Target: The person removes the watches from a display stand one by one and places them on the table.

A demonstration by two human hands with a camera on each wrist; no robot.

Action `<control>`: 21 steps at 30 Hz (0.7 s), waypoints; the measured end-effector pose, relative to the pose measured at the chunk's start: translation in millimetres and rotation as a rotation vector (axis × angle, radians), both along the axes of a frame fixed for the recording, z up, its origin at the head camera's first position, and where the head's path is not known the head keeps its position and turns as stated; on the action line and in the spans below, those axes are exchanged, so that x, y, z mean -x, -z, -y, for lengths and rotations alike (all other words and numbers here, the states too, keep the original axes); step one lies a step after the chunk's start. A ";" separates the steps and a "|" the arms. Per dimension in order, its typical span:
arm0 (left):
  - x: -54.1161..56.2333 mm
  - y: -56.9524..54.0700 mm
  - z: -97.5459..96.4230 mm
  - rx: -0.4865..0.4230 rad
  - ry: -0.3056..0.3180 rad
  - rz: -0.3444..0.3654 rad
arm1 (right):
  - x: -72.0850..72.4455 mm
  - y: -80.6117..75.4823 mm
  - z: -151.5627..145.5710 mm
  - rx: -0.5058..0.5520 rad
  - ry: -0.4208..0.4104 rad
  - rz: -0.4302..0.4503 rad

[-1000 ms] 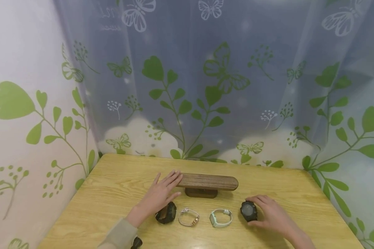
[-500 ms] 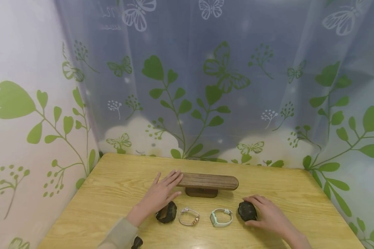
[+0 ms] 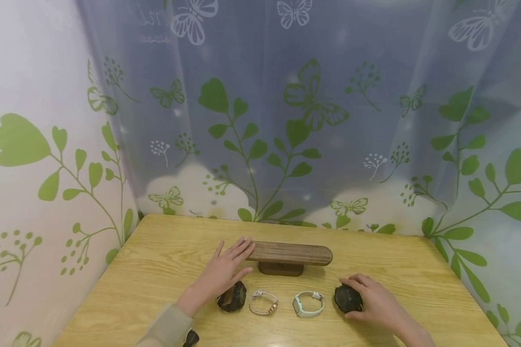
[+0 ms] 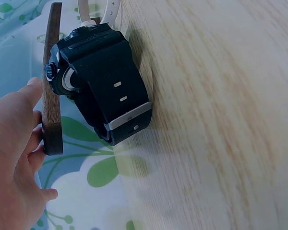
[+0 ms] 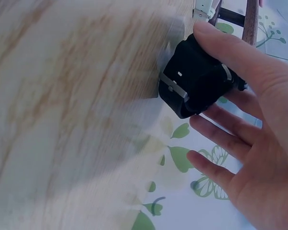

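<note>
My right hand [image 3: 375,301] pinches a black wristwatch [image 3: 348,299] between thumb and fingers at the right of the table. Its strap [image 5: 194,72] is buckled into a loop, as the right wrist view shows. My left hand [image 3: 221,270] rests with straight fingers on the left end of a dark wooden T-shaped stand [image 3: 293,253]. Just below that hand stands another black wristwatch [image 3: 232,296]; its buckled strap [image 4: 110,76] faces the left wrist camera. Between the two black watches are a white bracelet-like watch [image 3: 264,303] with gold-coloured parts and a mint-green watch [image 3: 308,303].
The wood-grain table [image 3: 178,236] ends at the back against a blue curtain [image 3: 260,120] printed with leaves and butterflies. A small black object [image 3: 191,338] shows beside the left sleeve [image 3: 167,325] at the lower edge.
The black watch in my right hand has been turned, its face now less toward the head camera; it shifted slightly left, then back right. The left hand and the other watches have stayed put.
</note>
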State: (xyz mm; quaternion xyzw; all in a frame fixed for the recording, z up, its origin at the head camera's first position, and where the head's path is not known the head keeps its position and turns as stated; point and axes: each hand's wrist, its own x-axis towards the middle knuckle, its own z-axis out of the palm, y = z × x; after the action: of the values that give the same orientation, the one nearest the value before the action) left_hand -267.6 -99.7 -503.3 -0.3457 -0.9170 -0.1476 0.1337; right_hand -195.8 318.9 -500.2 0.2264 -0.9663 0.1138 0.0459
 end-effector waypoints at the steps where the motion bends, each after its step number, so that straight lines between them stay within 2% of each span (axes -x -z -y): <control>1: -0.2 -0.2 0.0 0.000 0.000 -0.003 | -0.8 -0.1 -0.2 0.003 -0.002 0.003; 7: -0.5 -0.5 -0.2 0.005 0.002 -0.023 | -4.6 0.2 -0.2 0.020 -0.018 0.011; 21: -1.0 -1.4 -0.1 -0.001 0.005 -0.004 | -4.3 5.8 -2.9 0.053 -0.055 -0.012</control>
State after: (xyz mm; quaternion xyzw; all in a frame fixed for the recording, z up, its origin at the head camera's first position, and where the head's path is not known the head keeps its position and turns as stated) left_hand -266.7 -99.6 -501.9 -0.3482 -0.9157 -0.1478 0.1356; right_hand -191.5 321.9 -506.0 0.2524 -0.9560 0.1392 0.0544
